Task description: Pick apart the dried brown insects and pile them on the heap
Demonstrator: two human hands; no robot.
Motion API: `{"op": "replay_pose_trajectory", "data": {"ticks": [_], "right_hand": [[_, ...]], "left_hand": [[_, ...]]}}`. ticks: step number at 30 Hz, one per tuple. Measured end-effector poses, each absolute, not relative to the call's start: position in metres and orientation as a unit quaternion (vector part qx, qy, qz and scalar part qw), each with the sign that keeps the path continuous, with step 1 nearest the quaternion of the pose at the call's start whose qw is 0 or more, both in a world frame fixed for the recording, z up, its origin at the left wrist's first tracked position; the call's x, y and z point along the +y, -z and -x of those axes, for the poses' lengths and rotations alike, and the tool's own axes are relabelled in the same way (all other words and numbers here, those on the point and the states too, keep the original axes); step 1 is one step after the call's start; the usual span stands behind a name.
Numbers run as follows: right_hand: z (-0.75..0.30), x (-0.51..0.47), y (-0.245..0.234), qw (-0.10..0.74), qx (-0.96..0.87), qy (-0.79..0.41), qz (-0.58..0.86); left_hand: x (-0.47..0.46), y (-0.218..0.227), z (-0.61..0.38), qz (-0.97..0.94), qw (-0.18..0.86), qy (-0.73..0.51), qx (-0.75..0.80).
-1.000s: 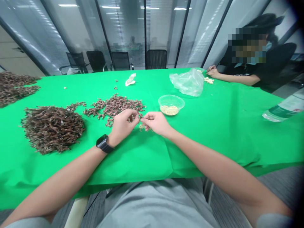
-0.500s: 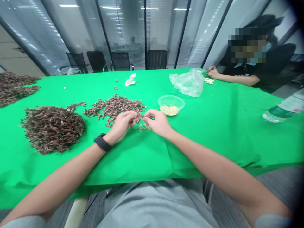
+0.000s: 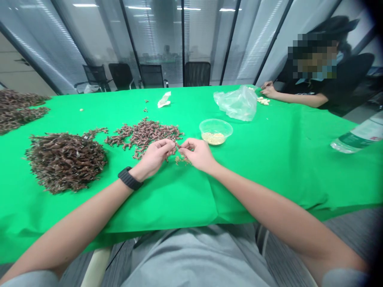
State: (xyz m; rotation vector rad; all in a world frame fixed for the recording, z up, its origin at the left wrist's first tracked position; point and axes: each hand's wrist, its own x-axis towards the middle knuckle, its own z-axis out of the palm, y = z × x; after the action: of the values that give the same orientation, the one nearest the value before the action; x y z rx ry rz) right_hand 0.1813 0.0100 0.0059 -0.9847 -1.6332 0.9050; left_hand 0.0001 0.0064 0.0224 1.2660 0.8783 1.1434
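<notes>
My left hand [image 3: 155,154], with a black watch [image 3: 129,178] on its wrist, and my right hand [image 3: 198,153] meet over the green tablecloth [image 3: 269,159]. Both pinch the same small brown pod [image 3: 176,147] between their fingertips. Under the fingertips lies a little heap of pale seeds [image 3: 182,160]. Just beyond my hands spreads a loose scatter of brown pods [image 3: 143,133]. A clear plastic bowl [image 3: 216,130] with pale seeds in it stands right of that scatter, close to my right hand.
A big heap of brown pods [image 3: 64,160] lies at the left, another heap [image 3: 18,109] at the far left edge. A clear plastic bag [image 3: 237,104], a crumpled tissue [image 3: 164,100] and a water bottle [image 3: 357,136] are on the table. Another person [image 3: 314,79] sits at the far right corner.
My hands have drawn closer together and a little farther from me, fingertips now meeting on the pod. Nothing else on the table has moved.
</notes>
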Motion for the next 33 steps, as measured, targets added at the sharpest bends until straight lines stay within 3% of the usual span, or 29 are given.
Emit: {"op": "replay_pose_trajectory", "data": {"ticks": [6,12,15,18,23,25,29,33], "right_hand": [[-0.175,0.007,-0.005,0.484,-0.624,-0.457,0.410],[-0.175,0.000,-0.015,0.455,-0.578,-0.554,0.389],[-0.176,0.000,-0.018,0.441,-0.570,-0.580,0.380],[-0.178,0.003,-0.015,0.462,-0.590,-0.539,0.384],[-0.182,0.010,-0.006,0.504,-0.678,-0.358,0.398],[-0.184,0.011,-0.005,0.502,-0.693,-0.328,0.401],[-0.185,0.010,-0.005,0.498,-0.711,-0.301,0.395],[-0.184,0.008,-0.007,0.497,-0.711,-0.302,0.395]], "left_hand": [[-0.001,-0.024,-0.001,-0.678,0.323,-0.497,0.434],[0.002,-0.031,0.013,-0.838,0.001,-0.417,0.351],[0.002,-0.034,0.015,-0.864,-0.033,-0.389,0.318],[0.000,-0.032,0.009,-0.805,0.078,-0.451,0.379],[-0.001,-0.027,-0.001,-0.599,0.498,-0.487,0.394],[0.000,-0.026,-0.002,-0.505,0.610,-0.479,0.378],[0.003,-0.028,-0.002,-0.374,0.714,-0.463,0.370],[0.003,-0.030,-0.003,-0.346,0.737,-0.455,0.360]]}}
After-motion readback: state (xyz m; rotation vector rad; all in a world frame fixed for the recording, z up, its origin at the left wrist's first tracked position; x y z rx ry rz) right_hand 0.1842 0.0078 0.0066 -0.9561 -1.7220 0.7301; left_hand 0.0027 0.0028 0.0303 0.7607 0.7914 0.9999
